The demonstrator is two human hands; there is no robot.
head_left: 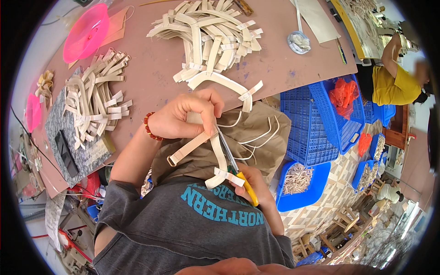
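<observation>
My left hand [188, 114], a beaded bracelet at its wrist, is closed on a cream webbing strap [187, 149] over my lap. One end of this strap has a small metal-looking ring; a branch with a white tab hangs toward my shirt. In my right hand [256, 181] are scissors [248, 189] with yellow handles, their blades pointing up beside the strap near my left fingers. I cannot tell whether the blades touch it. Just beyond my left hand, the table edge carries a big heap of similar straps [199, 41]. Loose pale cords [261, 137] lie on the brown cloth over my lap.
Another strap pile [94, 94] and a phone [66, 153] lie at left, near a pink bowl [87, 33]. A small dish [299, 42] is on the table [266, 68]. To the right are blue crates [305, 130], a blue bin [321, 185] of short pieces, and a person in yellow [394, 87].
</observation>
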